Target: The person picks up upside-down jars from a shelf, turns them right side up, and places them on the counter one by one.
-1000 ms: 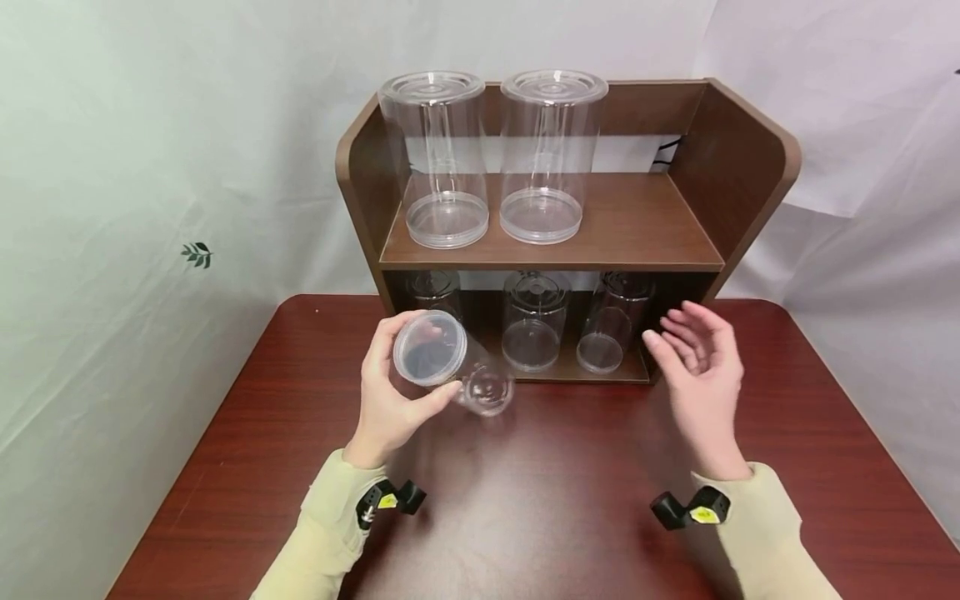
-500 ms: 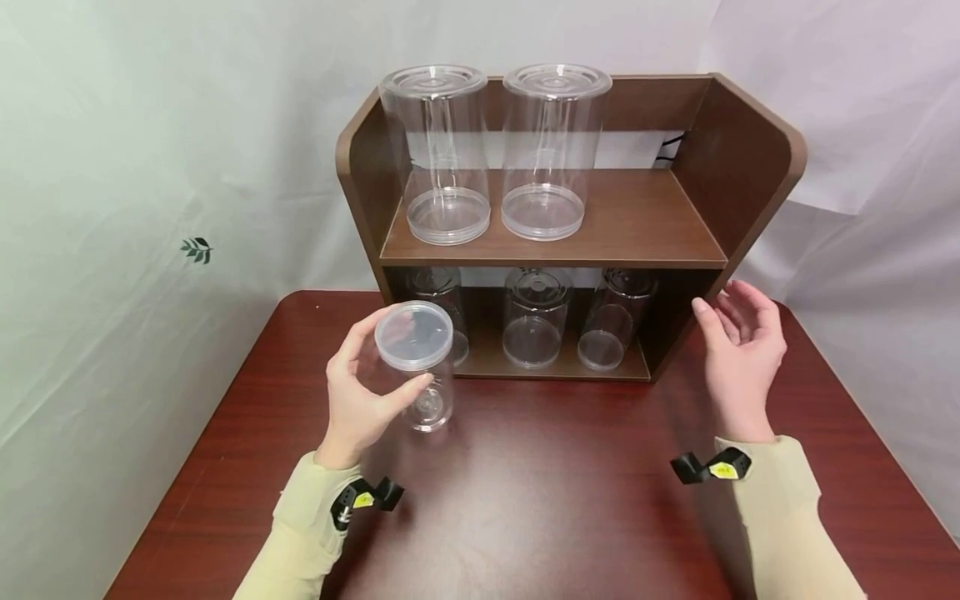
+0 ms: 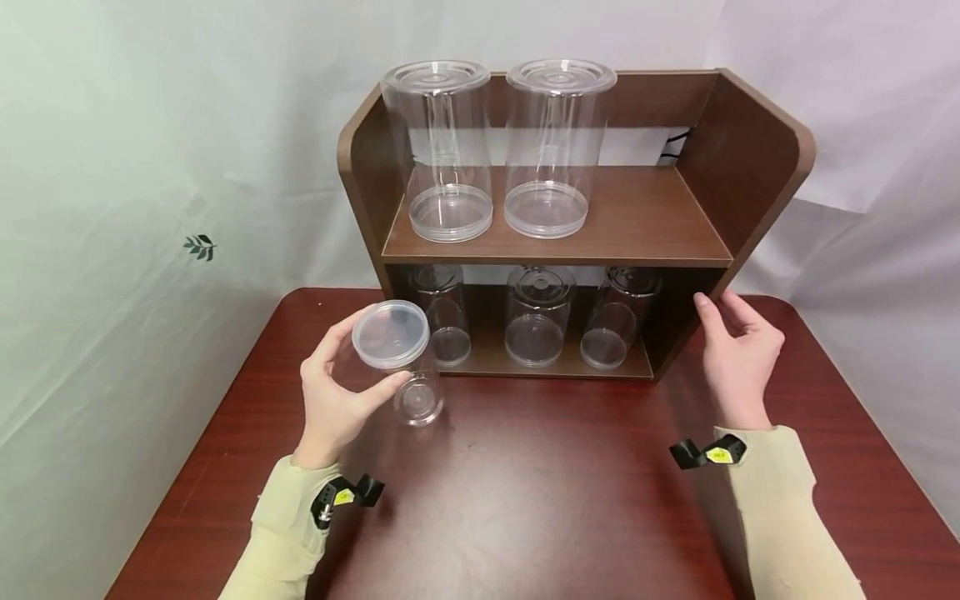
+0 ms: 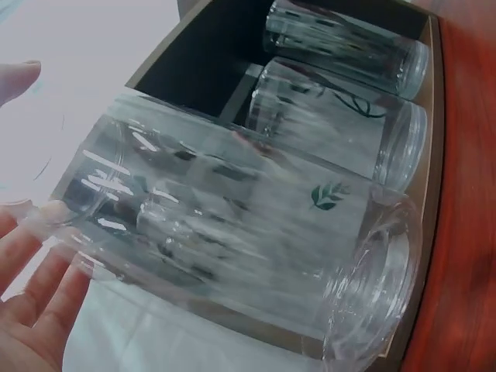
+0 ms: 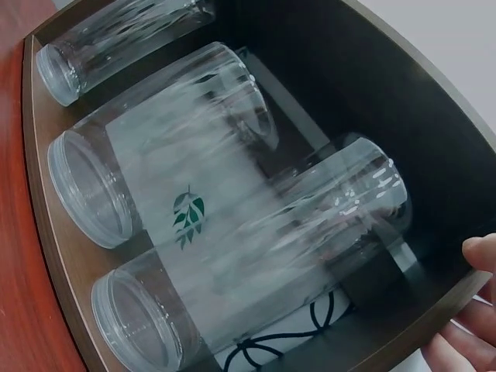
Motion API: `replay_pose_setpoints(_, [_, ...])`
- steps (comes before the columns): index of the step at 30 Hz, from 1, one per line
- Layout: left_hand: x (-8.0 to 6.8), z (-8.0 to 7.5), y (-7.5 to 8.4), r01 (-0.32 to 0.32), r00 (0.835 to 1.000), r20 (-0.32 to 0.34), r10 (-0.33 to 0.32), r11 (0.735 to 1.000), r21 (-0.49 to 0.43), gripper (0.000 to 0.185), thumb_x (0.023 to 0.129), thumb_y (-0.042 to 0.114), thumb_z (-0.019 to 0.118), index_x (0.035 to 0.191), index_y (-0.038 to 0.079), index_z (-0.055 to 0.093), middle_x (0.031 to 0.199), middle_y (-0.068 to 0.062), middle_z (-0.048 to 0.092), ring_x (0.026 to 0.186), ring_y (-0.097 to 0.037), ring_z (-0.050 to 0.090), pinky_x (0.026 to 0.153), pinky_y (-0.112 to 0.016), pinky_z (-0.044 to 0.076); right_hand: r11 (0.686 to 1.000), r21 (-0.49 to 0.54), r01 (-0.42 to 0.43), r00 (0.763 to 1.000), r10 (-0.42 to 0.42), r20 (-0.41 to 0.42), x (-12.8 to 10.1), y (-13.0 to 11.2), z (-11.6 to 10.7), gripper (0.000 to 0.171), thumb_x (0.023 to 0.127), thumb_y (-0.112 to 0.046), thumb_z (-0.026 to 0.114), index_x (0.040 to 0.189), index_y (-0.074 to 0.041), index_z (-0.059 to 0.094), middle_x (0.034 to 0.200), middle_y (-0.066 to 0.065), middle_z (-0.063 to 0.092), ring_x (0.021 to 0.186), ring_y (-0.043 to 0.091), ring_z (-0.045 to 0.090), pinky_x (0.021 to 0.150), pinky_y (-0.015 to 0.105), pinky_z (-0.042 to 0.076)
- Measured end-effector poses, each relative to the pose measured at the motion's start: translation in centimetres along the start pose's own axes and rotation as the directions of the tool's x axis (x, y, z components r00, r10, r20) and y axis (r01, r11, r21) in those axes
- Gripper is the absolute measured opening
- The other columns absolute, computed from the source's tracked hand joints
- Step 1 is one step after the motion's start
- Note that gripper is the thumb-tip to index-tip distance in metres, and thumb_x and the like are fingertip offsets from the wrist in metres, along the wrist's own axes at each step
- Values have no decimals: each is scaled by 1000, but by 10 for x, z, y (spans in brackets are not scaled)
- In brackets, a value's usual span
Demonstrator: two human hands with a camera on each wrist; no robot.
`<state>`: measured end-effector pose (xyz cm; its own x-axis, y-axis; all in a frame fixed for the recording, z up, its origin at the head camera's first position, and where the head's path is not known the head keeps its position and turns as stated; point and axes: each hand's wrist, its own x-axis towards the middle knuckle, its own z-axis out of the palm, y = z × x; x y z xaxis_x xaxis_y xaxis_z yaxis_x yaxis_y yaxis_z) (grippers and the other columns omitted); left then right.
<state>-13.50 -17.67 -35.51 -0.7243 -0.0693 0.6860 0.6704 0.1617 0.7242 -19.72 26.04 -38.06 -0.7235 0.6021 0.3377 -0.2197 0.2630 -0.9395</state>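
Observation:
My left hand grips a small clear lidded jar just above the table, left of the shelf's front; thumb and fingers curl round it below the lid. The left wrist view shows the jar lying across my fingers. My right hand holds nothing; its relaxed fingers touch the front edge of the brown shelf's right side panel. A fingertip shows at that edge in the right wrist view.
The shelf stands at the back of the red-brown table. Two tall clear jars stand on its upper board. Three small jars sit in the lower bay. White cloth hangs behind.
My left hand carried the jar leftward and turned it more upright. My right hand moved right, from in front of the lower bay to the shelf's side panel.

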Motion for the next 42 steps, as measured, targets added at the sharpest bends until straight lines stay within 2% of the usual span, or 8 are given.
replay_pose_setpoints(5, [-2,-1,-6,25,999,27,-26,999,23,78,59,-18,86,133,-6,62,121,-26,67,108,-30,66,90,-30,52,998,-56,33,999,-32,2,-1,1,0,35,89,-20,81,120,-5,75,97,-11,73,88,-2,68,76,13,51])
replay_pose_setpoints(10, [-3,4,-10,28,997,69,-29,999,25,78,60,-18,87,132,-7,61,122,-27,66,108,-37,65,90,-32,53,998,-57,31,1000,-31,1,0,0,0,34,90,-19,80,120,-3,75,98,-11,73,88,-2,67,76,12,50])
replay_pose_setpoints(13, [-5,8,-12,29,995,98,-32,999,31,77,61,-15,89,132,-7,62,123,-24,67,108,-37,65,90,-33,54,997,-66,37,999,-37,2,0,0,-1,34,90,-18,80,120,-2,75,98,-11,73,88,-2,67,75,12,50])
replay_pose_setpoints(17, [-6,15,-12,31,990,137,-38,998,56,75,62,-10,91,131,-5,62,122,-20,69,105,-36,66,88,-32,55,995,-86,51,999,-51,-2,1,1,-3,34,88,-19,82,118,-2,76,95,-12,72,87,-2,67,76,13,50])
replay_pose_setpoints(23, [-8,23,-14,50,983,176,-62,996,71,75,62,-9,93,131,-6,62,119,-22,68,95,-41,67,84,-32,57,993,-105,54,998,-56,-14,0,-1,-6,38,85,-23,85,116,-2,77,92,-13,71,85,0,67,76,14,50])
replay_pose_setpoints(26, [-8,27,-14,59,981,182,-71,996,72,76,61,-10,93,130,-7,62,120,-21,68,95,-38,67,83,-33,58,992,-110,60,998,-62,-12,0,-1,-6,39,85,-25,85,116,-2,77,91,-14,71,85,1,67,76,15,50])
replay_pose_setpoints(34, [-9,33,-17,73,976,199,-86,995,73,76,60,-9,94,129,-5,63,122,-13,69,102,-16,67,86,-34,58,992,-102,68,998,-69,-13,0,-1,-6,36,85,-22,85,113,-1,77,88,-16,70,82,-2,67,74,13,50])
replay_pose_setpoints(42, [-10,36,-19,73,972,217,-89,994,80,77,59,-7,95,129,-5,63,120,-13,69,101,-29,68,85,-35,58,991,-115,61,998,-64,-22,1,0,-5,34,86,-17,84,114,2,76,86,-18,68,80,-4,65,74,12,49])
